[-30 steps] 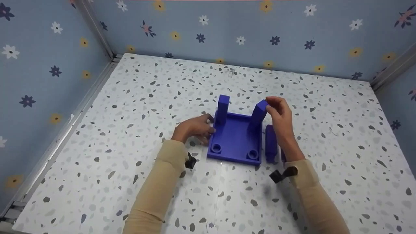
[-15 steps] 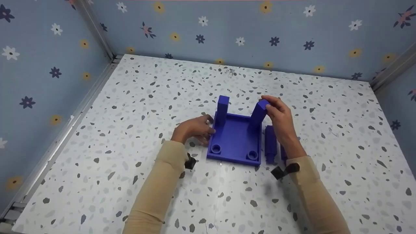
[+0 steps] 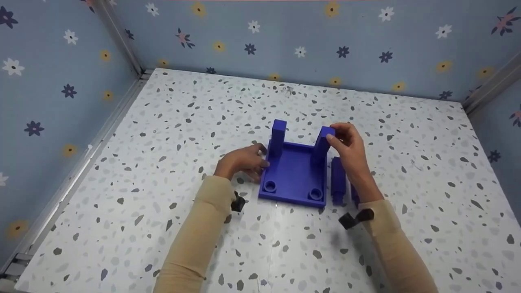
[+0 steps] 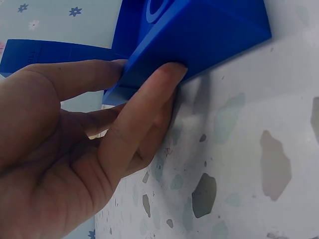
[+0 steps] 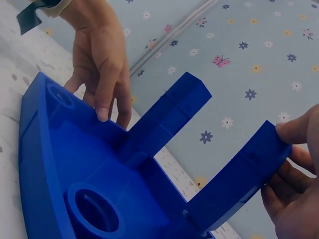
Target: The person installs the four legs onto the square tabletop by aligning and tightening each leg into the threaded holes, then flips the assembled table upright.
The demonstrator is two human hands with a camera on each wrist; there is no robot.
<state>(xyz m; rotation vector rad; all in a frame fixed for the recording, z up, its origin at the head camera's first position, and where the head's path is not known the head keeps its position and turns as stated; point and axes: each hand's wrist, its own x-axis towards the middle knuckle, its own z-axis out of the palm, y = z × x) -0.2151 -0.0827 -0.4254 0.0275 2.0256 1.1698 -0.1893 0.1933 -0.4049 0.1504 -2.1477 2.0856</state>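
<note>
A blue toy table top (image 3: 295, 173) lies on the table like a shallow tray, its raised rim and round sockets facing up. My left hand (image 3: 244, 159) holds its left edge, with the thumb at the rim and fingers against the outer wall (image 4: 199, 45). At the far right corner my right hand (image 3: 351, 146) pinches the upper end of a square blue table leg (image 3: 322, 144) between thumb and fingers. That leg stands at the corner socket. A second standing leg (image 3: 278, 136) rises from the far left corner. Both near corners show open round sockets (image 5: 94, 209).
Just right of the table top lies a loose blue leg (image 3: 338, 179) with a narrower near end. Another blue piece (image 3: 355, 195) beside it is partly hidden by the right wrist. Flower-patterned walls (image 3: 285, 36) border the speckled white table (image 3: 195, 106).
Under my right hand the far right leg has turned, its top now squarer to the table top. The right thumb has shifted left onto its near face. My left hand has stayed in place.
</note>
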